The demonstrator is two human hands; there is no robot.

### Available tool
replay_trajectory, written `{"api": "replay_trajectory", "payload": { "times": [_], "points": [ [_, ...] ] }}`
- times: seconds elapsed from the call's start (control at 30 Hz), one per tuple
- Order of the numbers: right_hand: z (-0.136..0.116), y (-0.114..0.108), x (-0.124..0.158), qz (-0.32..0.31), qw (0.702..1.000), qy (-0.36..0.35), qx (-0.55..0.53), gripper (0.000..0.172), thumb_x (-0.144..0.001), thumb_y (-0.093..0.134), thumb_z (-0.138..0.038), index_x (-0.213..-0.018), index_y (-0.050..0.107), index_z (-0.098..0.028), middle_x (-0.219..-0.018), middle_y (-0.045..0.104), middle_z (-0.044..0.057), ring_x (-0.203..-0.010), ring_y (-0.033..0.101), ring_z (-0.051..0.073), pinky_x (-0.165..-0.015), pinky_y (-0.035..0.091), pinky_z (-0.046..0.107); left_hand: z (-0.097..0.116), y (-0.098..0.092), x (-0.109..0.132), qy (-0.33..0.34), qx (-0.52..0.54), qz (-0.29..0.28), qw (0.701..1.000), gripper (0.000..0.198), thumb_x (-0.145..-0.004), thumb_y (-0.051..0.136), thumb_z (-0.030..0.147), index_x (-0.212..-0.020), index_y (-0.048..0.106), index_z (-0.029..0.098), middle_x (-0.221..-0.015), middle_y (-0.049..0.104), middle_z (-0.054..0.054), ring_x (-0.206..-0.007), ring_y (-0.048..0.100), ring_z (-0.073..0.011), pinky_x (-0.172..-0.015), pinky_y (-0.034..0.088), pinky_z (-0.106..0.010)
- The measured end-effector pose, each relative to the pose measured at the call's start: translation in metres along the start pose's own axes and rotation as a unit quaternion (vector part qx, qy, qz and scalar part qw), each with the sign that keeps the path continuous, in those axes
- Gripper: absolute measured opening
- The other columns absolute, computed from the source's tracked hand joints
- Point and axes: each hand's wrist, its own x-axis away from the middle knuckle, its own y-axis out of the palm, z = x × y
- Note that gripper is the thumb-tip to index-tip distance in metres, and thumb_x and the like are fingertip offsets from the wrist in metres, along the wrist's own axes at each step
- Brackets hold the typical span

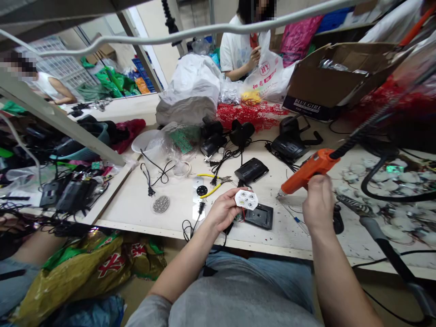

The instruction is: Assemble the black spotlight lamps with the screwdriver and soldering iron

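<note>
My left hand [224,210] pinches the edge of a small white LED plate [246,199] with several round lenses. Thin red wires run down from it towards an open black plastic housing [260,216] lying just below. In my right hand [319,204] is an orange pistol-shaped tool [306,170], its tapered tip pointing down and left near the tabletop. A black ribbed cord or hose [368,125] leads up from the tool's back end. Behind the plate lies a black casing [251,171]. Yellow-handled pliers [218,182] rest to the left, beside a black perforated disc [202,190].
A dish of small screws [161,204] sits left on the worktable [129,211]. Black lamp bodies [289,144] with cords stand behind. White parts [391,195] with wires pile up right, near a black-handled tool [374,231]. A co-worker [238,50] works opposite, beside a cardboard box [327,86].
</note>
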Motion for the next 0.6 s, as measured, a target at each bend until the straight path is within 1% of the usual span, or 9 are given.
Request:
{"api": "replay_trajectory", "payload": {
  "times": [0.03, 0.1, 0.17, 0.23, 0.3, 0.37, 0.47, 0.53, 0.6],
  "points": [
    [-0.004, -0.002, 0.007, 0.042, 0.999, -0.011, 0.022, 0.048, -0.098, 0.047, -0.059, -0.125, 0.059, -0.021, -0.114, 0.061, 0.014, -0.106, 0.064, 0.031, -0.090, 0.055, 0.053, 0.001, 0.000, 0.000, -0.003, -0.001, -0.001, 1.000, 0.034, -0.065, 0.072, 0.008, -0.099, 0.076, 0.015, -0.107, 0.077, -0.011, -0.089, 0.072, -0.0205, -0.078, 0.057, -0.029],
    [-0.016, -0.003, 0.024, 0.073, 0.994, -0.072, 0.041, 0.058, -0.088, 0.070, -0.047, -0.138, 0.053, -0.023, -0.123, 0.057, 0.015, -0.109, 0.063, 0.032, -0.090, 0.058, 0.053, 0.001, 0.002, 0.000, -0.001, -0.009, -0.002, 1.000, 0.033, -0.066, 0.073, 0.010, -0.098, 0.077, 0.016, -0.107, 0.077, -0.010, -0.087, 0.071, -0.0195, -0.077, 0.056, -0.029],
    [-0.028, 0.002, 0.041, -0.014, 0.986, -0.165, 0.035, 0.068, -0.086, 0.074, -0.037, -0.147, 0.046, -0.025, -0.126, 0.058, 0.015, -0.110, 0.063, 0.031, -0.088, 0.060, 0.050, 0.001, 0.005, 0.000, 0.005, -0.021, -0.005, 1.000, 0.032, -0.065, 0.073, 0.011, -0.097, 0.077, 0.016, -0.107, 0.076, -0.009, -0.090, 0.071, -0.0198, -0.079, 0.056, -0.028],
    [-0.035, 0.009, 0.056, -0.119, 0.969, -0.217, 0.025, 0.065, -0.090, 0.070, -0.031, -0.149, 0.044, -0.026, -0.124, 0.063, 0.013, -0.109, 0.065, 0.029, -0.089, 0.061, 0.047, -0.002, 0.008, 0.001, 0.006, -0.041, -0.013, 0.999, 0.032, -0.065, 0.074, 0.013, -0.096, 0.077, 0.017, -0.105, 0.077, -0.008, -0.092, 0.070, -0.0201, -0.080, 0.056, -0.027],
    [-0.037, 0.014, 0.064, -0.154, 0.962, -0.226, 0.016, 0.059, -0.092, 0.067, -0.027, -0.147, 0.046, -0.025, -0.122, 0.068, 0.012, -0.108, 0.068, 0.027, -0.091, 0.061, 0.044, -0.003, 0.010, 0.006, 0.017, -0.085, -0.024, 0.996, 0.031, -0.067, 0.075, 0.017, -0.097, 0.076, 0.018, -0.104, 0.076, -0.007, -0.091, 0.070, -0.0194, -0.076, 0.056, -0.026],
    [-0.034, 0.014, 0.067, -0.150, 0.964, -0.219, 0.017, 0.052, -0.092, 0.067, -0.027, -0.143, 0.051, -0.025, -0.118, 0.071, 0.010, -0.104, 0.070, 0.026, -0.090, 0.061, 0.042, 0.002, 0.007, 0.014, 0.046, -0.175, -0.044, 0.983, 0.032, -0.073, 0.072, 0.021, -0.104, 0.076, 0.019, -0.103, 0.076, -0.006, -0.086, 0.070, -0.0178, -0.074, 0.056, -0.026],
    [-0.022, 0.006, 0.065, -0.174, 0.963, -0.202, 0.043, 0.046, -0.092, 0.068, -0.034, -0.136, 0.057, -0.024, -0.112, 0.073, 0.009, -0.099, 0.070, 0.026, -0.085, 0.061, 0.041, 0.028, -0.011, 0.027, 0.132, -0.379, -0.049, 0.915, 0.041, -0.081, 0.064, 0.018, -0.121, 0.071, 0.020, -0.109, 0.075, -0.007, -0.088, 0.071, -0.0175, -0.082, 0.057, -0.031],
    [-0.012, -0.002, 0.065, -0.199, 0.960, -0.188, 0.062, 0.046, -0.093, 0.066, -0.041, -0.135, 0.058, -0.025, -0.109, 0.074, 0.009, -0.099, 0.070, 0.027, -0.084, 0.060, 0.043, 0.055, -0.031, 0.031, 0.202, -0.515, 0.013, 0.833, 0.042, -0.082, 0.061, 0.014, -0.122, 0.070, 0.020, -0.117, 0.072, -0.009, -0.096, 0.070, -0.0195, -0.087, 0.057, -0.034],
    [-0.002, -0.009, 0.066, -0.220, 0.957, -0.171, 0.075, 0.049, -0.092, 0.065, -0.046, -0.136, 0.058, -0.025, -0.107, 0.075, 0.008, -0.100, 0.069, 0.029, -0.083, 0.060, 0.045, 0.081, -0.054, 0.027, 0.213, -0.634, 0.099, 0.737, 0.035, -0.081, 0.061, 0.012, -0.113, 0.072, 0.019, -0.107, 0.072, -0.009, -0.093, 0.068, -0.0208, -0.087, 0.056, -0.037]
  ]
}}
